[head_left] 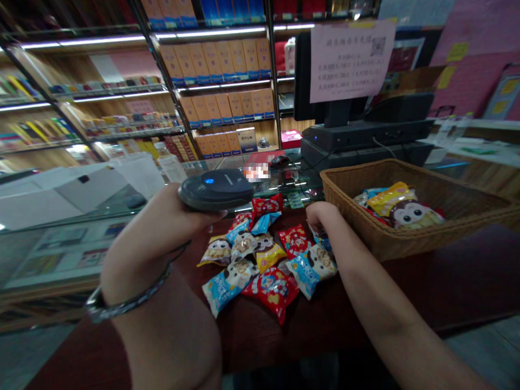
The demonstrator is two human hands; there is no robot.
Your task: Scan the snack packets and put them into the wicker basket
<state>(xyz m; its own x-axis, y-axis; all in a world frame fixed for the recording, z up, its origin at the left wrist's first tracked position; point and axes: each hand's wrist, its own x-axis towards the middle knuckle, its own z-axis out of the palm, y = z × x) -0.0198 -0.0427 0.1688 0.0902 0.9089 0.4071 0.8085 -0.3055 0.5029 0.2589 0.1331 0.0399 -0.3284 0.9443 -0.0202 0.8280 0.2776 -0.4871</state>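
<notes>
My left hand (162, 227) grips a dark grey handheld barcode scanner (215, 189) with a blue light on top, held above a pile of several small snack packets (264, 257) in red, blue and yellow on the dark wooden counter (467, 271). My right hand (320, 216) reaches down into the far side of the pile, its fingers curled onto a blue packet (323, 238) beside the basket. A metal bracelet is on my left wrist.
A wicker basket (406, 238) with more snack packets stands at the right. Behind it sit a cash register (365, 135) and a monitor with a pink paper notice. A glass display case (81, 238) lies to the left, with shelves of boxed goods behind.
</notes>
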